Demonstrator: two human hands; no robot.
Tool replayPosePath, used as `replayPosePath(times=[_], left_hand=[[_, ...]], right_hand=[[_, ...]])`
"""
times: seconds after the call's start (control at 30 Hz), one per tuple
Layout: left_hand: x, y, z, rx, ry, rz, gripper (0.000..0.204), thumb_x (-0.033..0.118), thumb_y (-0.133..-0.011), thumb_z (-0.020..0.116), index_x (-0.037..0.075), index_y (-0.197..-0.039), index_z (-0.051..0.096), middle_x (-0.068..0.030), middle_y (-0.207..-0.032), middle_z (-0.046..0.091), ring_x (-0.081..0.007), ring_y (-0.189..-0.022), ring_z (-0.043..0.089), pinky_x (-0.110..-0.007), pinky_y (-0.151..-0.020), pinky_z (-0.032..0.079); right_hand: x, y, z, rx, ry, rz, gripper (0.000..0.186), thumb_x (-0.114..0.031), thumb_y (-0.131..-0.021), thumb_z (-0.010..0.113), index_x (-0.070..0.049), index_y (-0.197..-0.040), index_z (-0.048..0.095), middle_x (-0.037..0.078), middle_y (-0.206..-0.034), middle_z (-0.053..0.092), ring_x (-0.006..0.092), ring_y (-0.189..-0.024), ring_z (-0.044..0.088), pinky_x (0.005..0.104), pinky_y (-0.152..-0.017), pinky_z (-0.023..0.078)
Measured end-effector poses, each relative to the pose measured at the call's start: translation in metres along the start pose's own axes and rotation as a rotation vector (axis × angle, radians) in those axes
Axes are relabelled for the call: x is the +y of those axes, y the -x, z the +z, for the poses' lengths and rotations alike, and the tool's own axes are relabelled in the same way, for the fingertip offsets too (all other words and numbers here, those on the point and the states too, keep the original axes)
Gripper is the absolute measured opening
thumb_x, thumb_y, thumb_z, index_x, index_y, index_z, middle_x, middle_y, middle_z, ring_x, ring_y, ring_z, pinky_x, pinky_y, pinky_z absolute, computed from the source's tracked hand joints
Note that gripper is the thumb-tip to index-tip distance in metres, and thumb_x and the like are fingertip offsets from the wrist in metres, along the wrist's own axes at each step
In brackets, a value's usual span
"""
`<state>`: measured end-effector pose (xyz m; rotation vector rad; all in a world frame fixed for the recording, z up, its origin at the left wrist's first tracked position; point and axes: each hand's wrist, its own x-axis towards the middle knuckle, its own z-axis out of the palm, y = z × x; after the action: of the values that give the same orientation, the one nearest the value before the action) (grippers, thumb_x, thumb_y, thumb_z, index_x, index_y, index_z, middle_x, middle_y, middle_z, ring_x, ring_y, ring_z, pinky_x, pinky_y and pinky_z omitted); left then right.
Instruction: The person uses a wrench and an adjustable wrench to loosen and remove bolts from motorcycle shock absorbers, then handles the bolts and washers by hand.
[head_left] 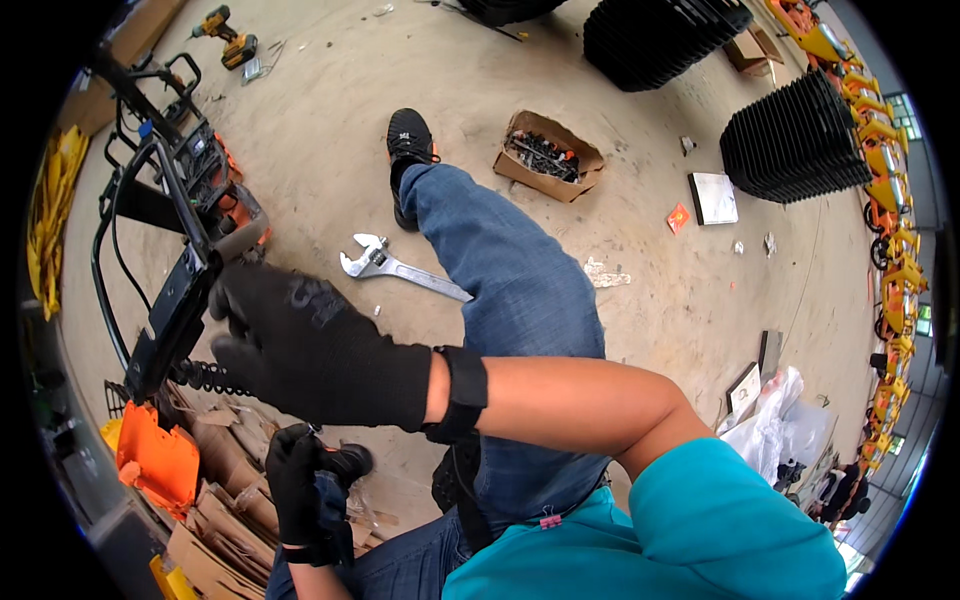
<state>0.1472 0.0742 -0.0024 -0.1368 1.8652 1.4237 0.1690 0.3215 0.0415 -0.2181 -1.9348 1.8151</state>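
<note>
My right hand (315,345), in a black work glove, reaches across to the left. Its fingers bend in against the black metal frame (165,320) of a machine; what lies between the fingertips is hidden. Below it, my left hand (293,480), also gloved in black, is closed with its fingers pressed together. A small shiny bit shows at its fingertips, too small to name. A black coiled spring or cable (210,377) runs beside my right hand. Under the frame sits an orange plastic cover (158,460). A large adjustable wrench (400,270) lies on the floor beside my leg.
Flattened cardboard (215,530) lies below the machine. An open carton of small parts (548,158) stands ahead, and a cordless drill (227,38) lies far left. Stacked black trays (795,140) stand at right, near a white box (713,199) and plastic bags (775,420). Yellow machines (890,290) line the far right.
</note>
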Motion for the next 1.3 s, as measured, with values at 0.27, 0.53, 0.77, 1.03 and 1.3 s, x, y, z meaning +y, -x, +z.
replayPosePath(times=[0.27,0.53,0.77,1.03,1.3], left_hand=[[0.007,0.001,0.016,-0.02,-0.099,0.038,0.019,0.012,-0.092,0.063,-0.003,-0.105,0.061,-0.0075,-0.087,0.067,-0.0137,-0.071,0.062,-0.026,-0.068,0.052],[0.023,0.017,0.003,0.009,-0.114,0.223,0.021,0.015,-0.093,0.064,0.001,-0.108,0.059,-0.0044,-0.095,0.063,-0.01,-0.079,0.057,-0.024,-0.071,0.046],[0.027,0.035,-0.012,0.026,-0.119,0.262,0.027,0.013,-0.093,0.064,-0.003,-0.114,0.058,-0.009,-0.105,0.063,-0.0151,-0.095,0.06,-0.029,-0.088,0.049],[0.02,0.038,-0.011,0.051,-0.052,0.189,0.019,0.012,-0.097,0.058,-0.002,-0.109,0.06,-0.0066,-0.094,0.063,-0.0126,-0.078,0.059,-0.026,-0.072,0.049],[0.013,0.034,-0.022,0.046,-0.471,0.201,0.027,0.023,-0.107,0.043,0.004,-0.107,0.062,-0.0018,-0.084,0.06,-0.0075,-0.076,0.056,-0.025,-0.067,0.045]], right_hand=[[0.019,0.011,0.023,0.045,0.101,-0.176,0.026,-0.02,-0.086,0.066,0.001,-0.099,0.055,0.022,-0.091,0.061,0.0384,-0.087,0.062,0.0457,-0.075,0.05],[0.036,0.062,0.041,-0.567,0.244,0.093,0.039,-0.032,-0.087,0.066,0.002,-0.104,0.056,0.026,-0.094,0.063,0.0428,-0.086,0.065,0.0478,-0.077,0.051],[0.036,0.057,0.052,-0.604,0.035,0.225,0.035,-0.029,-0.088,0.061,0.002,-0.103,0.051,0.025,-0.092,0.063,0.0412,-0.089,0.064,0.047,-0.076,0.049],[0.035,0.058,0.06,-0.611,0.053,0.205,0.029,-0.026,-0.085,0.063,-0.001,-0.097,0.053,0.022,-0.094,0.062,0.0381,-0.088,0.063,0.0444,-0.076,0.048],[0.037,0.057,0.062,-0.712,-0.034,0.227,0.024,-0.02,-0.082,0.061,-0.001,-0.095,0.055,0.024,-0.089,0.063,0.0429,-0.089,0.062,0.0477,-0.076,0.048]])
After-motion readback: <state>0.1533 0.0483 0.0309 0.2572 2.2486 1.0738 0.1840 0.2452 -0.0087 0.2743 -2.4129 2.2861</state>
